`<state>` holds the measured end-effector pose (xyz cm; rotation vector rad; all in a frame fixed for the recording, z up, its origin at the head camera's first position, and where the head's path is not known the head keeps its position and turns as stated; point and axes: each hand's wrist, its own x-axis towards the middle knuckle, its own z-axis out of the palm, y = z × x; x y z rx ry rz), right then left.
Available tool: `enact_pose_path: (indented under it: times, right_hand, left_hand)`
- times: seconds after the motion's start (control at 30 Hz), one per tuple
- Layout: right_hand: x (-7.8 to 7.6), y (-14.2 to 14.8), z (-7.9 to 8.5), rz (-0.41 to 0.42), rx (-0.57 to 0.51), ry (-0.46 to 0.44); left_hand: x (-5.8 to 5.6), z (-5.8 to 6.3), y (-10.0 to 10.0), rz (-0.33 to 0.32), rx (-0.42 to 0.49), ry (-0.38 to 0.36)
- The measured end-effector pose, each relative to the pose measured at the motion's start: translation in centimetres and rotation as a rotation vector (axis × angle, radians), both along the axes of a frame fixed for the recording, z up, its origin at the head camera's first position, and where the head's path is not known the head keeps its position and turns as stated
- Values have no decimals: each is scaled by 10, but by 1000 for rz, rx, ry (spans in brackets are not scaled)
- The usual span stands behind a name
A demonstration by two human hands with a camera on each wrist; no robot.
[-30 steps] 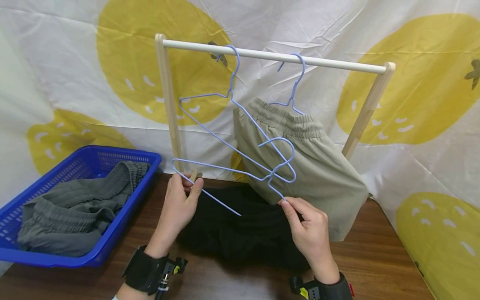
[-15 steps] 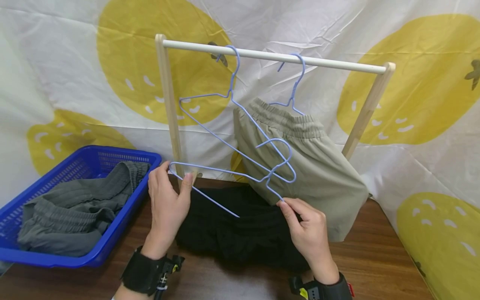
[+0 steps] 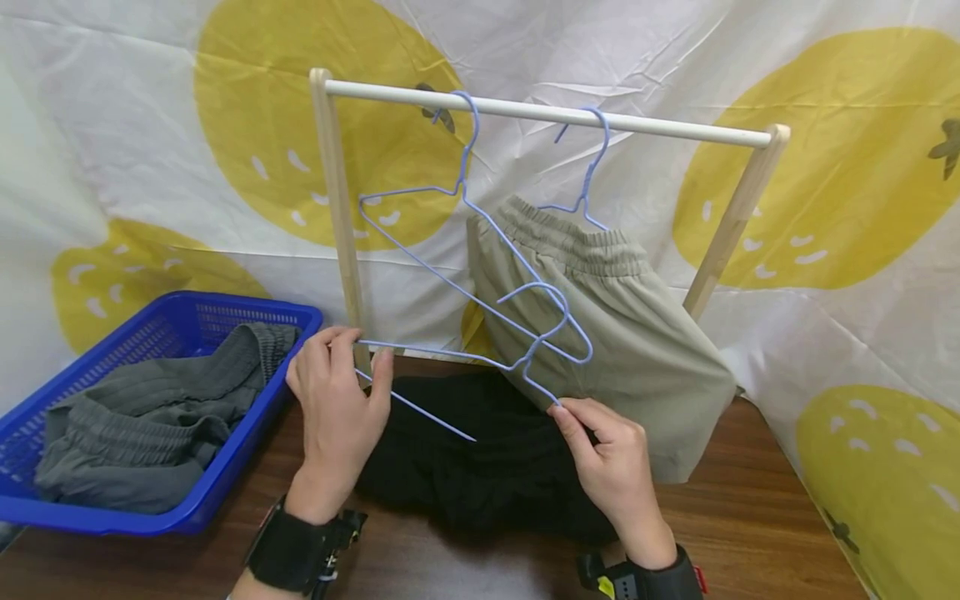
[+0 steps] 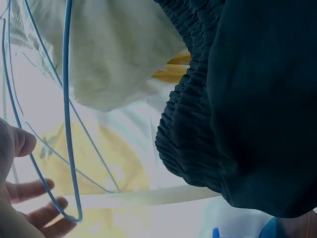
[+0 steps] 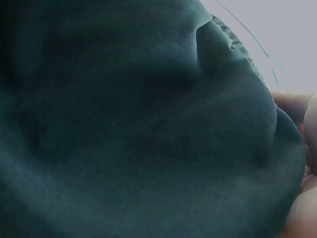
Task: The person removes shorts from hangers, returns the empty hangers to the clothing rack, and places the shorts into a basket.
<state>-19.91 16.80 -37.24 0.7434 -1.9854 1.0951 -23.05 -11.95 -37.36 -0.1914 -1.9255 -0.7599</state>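
A blue wire clothes hanger (image 3: pixel 431 350) is held above the wooden table, its right part running into black shorts (image 3: pixel 480 475) with an elastic waistband (image 4: pixel 185 124). My right hand (image 3: pixel 611 458) pinches the hanger's right shoulder beside the shorts. In the right wrist view dark cloth hides most of that hand. My left hand (image 3: pixel 333 400) is round the hanger's left end, fingers behind the wire. The left wrist view shows these fingers (image 4: pixel 42 210) spread and touching the wire, the thumb apart from them. The shorts' waist hangs below the lower bar.
Behind stands a rack with a white rail (image 3: pixel 525 108) and wooden posts (image 3: pixel 731 221). A bare blue hanger (image 3: pixel 420 262) and beige shorts (image 3: pixel 592 333) on another hanger hang from it. At left, a blue basket (image 3: pixel 202 508) holds grey shorts (image 3: pixel 150 425).
My left hand has let its pinch on the lower bar go and moved left to the hanger's end. The hanger has shifted slightly down and left; my right hand keeps its pinch.
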Motion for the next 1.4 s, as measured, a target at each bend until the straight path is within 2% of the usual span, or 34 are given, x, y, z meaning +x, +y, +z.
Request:
enact_pose_path:
  times: [0.13, 0.47, 0.83, 1.03, 1.4]
  right_hand:
    - [0, -1, 1, -6, 15, 27]
    - [0, -1, -1, 4, 37, 22]
    - [1, -2, -1, 27, 44, 13]
    - [0, -3, -1, 22, 52, 37]
    - [1, -4, 0, 29, 50, 30]
  left_hand:
    - [-1, 0, 0, -18, -38, 27]
    - [0, 1, 3, -137, -82, 67]
    - [2, 2, 7, -175, -102, 116]
    - [1, 2, 10, -197, -95, 175]
    - [2, 3, 10, -215, -59, 229]
